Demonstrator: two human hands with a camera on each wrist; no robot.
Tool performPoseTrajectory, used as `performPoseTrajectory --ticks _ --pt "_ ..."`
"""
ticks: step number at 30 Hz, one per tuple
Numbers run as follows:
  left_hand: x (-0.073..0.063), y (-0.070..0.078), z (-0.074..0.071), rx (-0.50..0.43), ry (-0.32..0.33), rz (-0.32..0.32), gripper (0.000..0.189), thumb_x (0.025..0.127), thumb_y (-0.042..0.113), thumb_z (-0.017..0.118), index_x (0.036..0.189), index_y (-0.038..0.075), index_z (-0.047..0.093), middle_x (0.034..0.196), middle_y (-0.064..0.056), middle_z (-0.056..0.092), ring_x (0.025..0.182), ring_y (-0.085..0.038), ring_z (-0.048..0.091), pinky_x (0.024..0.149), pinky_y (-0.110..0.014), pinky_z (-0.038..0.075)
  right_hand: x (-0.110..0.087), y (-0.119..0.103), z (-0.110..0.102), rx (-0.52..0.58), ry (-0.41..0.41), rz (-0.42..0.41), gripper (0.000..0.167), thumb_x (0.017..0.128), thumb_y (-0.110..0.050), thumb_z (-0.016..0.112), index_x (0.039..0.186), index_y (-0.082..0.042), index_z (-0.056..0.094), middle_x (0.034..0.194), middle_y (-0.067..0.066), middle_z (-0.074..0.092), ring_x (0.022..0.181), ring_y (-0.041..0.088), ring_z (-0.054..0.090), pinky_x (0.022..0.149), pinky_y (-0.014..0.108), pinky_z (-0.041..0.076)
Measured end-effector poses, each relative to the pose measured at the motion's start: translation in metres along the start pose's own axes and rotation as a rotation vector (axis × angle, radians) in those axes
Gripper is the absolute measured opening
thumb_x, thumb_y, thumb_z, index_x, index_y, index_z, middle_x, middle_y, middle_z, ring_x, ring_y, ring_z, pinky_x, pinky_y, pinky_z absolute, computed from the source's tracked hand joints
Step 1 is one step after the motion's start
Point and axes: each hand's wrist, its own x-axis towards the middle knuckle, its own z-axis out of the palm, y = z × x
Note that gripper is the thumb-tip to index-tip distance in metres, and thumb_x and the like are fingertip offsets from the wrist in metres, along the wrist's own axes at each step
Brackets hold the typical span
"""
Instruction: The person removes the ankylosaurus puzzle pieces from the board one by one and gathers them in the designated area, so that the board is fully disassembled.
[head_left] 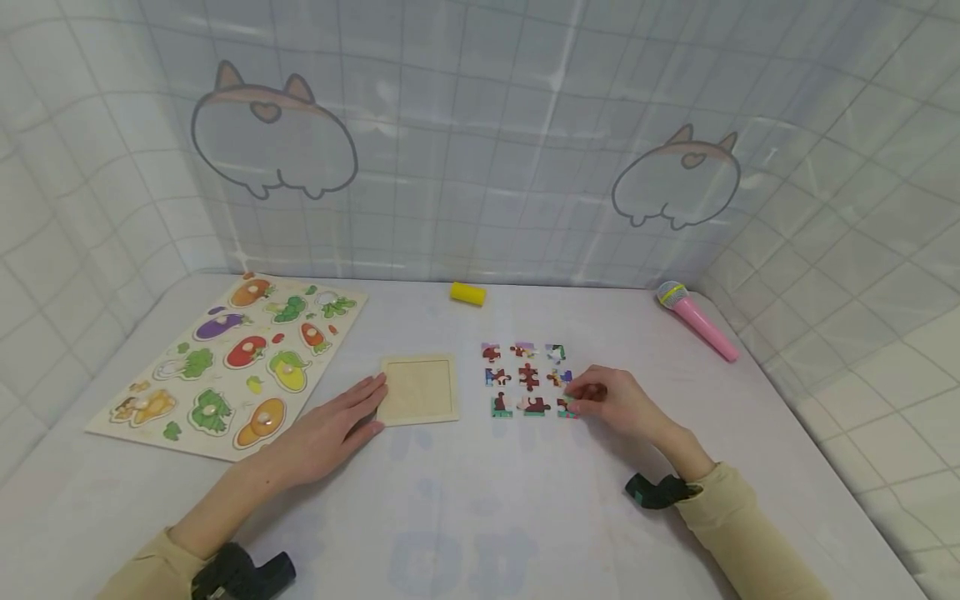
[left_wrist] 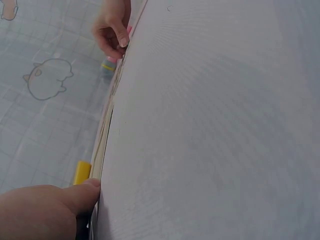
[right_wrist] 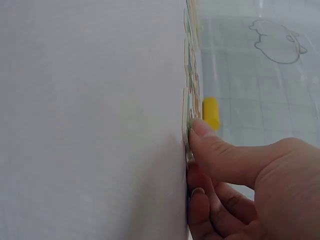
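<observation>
A square wooden puzzle tray (head_left: 417,392) lies flat, its recess bare. My left hand (head_left: 330,437) rests against the tray's left edge with fingers fairly straight; in the left wrist view its thumb (left_wrist: 82,196) touches the edge. Several jigsaw pieces (head_left: 528,377) lie apart in three rows to the right of the tray. With thumb and curled fingers, my right hand (head_left: 618,404) pinches the jigsaw piece (head_left: 566,407) at the near right corner of those rows. Seen from the right wrist, the thumb (right_wrist: 220,152) lies on that piece, and the fingertips partly hide its far end.
On the left lies a vegetable peg board (head_left: 247,375), partly beneath the left forearm. A yellow cylinder (head_left: 468,294) lies at the back, and a pink toy microphone (head_left: 697,321) at the back right. Patterned curtains (head_left: 480,150) enclose the table.
</observation>
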Motion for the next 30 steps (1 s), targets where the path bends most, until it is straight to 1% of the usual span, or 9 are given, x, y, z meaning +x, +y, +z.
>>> performPoseTrajectory --ticks 3,7,10,16,23,30 --pt "0.0002 0.0003 0.0002 0.0 -0.001 0.001 0.057 0.102 0.026 0.059 0.15 0.0 0.043 0.161 -0.014 0.034 0.147 -0.035 0.033 0.115 -0.05 0.035 -0.0005 0.0012 -0.0005 0.003 -0.011 0.003 0.02 0.085 -0.018 0.08 0.104 -0.012 0.075 0.091 -0.003 0.064 0.081 0.015 0.057 0.071 0.023 0.049" --pt "0.0005 0.0003 0.0008 0.001 -0.006 0.0 0.057 0.102 0.027 0.058 0.15 0.001 0.042 0.161 -0.014 0.033 0.147 -0.035 0.033 0.115 -0.05 0.034 -0.0014 0.0037 -0.0015 0.002 -0.041 -0.008 0.028 0.082 -0.024 0.083 0.106 -0.013 0.075 0.091 -0.003 0.064 0.08 0.014 0.056 0.069 0.023 0.048" --pt "0.0012 0.0005 0.0012 0.0 -0.003 0.002 0.057 0.102 0.028 0.057 0.15 0.001 0.042 0.161 -0.013 0.033 0.148 -0.035 0.032 0.115 -0.05 0.034 -0.0019 0.0054 -0.0022 -0.002 -0.049 -0.024 0.03 0.081 -0.024 0.084 0.107 -0.012 0.074 0.092 -0.002 0.063 0.08 0.014 0.056 0.069 0.023 0.048" --pt "-0.0009 0.0013 0.0018 -0.004 -0.001 -0.006 0.057 0.102 0.028 0.058 0.15 0.0 0.043 0.161 -0.014 0.034 0.147 -0.035 0.033 0.114 -0.05 0.035 -0.0002 0.0067 -0.0008 0.002 -0.063 -0.045 0.028 0.083 -0.023 0.083 0.108 -0.013 0.075 0.094 -0.003 0.063 0.082 0.013 0.056 0.071 0.022 0.049" --pt "-0.0009 0.0008 0.0011 0.004 0.003 -0.004 0.058 0.102 0.028 0.059 0.15 0.001 0.043 0.161 -0.013 0.034 0.147 -0.035 0.033 0.114 -0.05 0.035 -0.001 0.0096 -0.0002 -0.016 -0.05 -0.071 0.028 0.084 -0.023 0.082 0.109 -0.014 0.076 0.096 -0.005 0.064 0.081 0.011 0.054 0.07 0.022 0.049" --pt "0.0004 0.0002 0.0005 0.003 0.01 -0.002 0.058 0.102 0.028 0.058 0.15 0.0 0.042 0.161 -0.014 0.034 0.147 -0.036 0.034 0.114 -0.051 0.036 0.0005 0.0092 -0.0005 -0.021 -0.04 -0.062 0.03 0.083 -0.023 0.083 0.11 -0.014 0.075 0.094 -0.004 0.064 0.08 0.012 0.055 0.069 0.022 0.049"
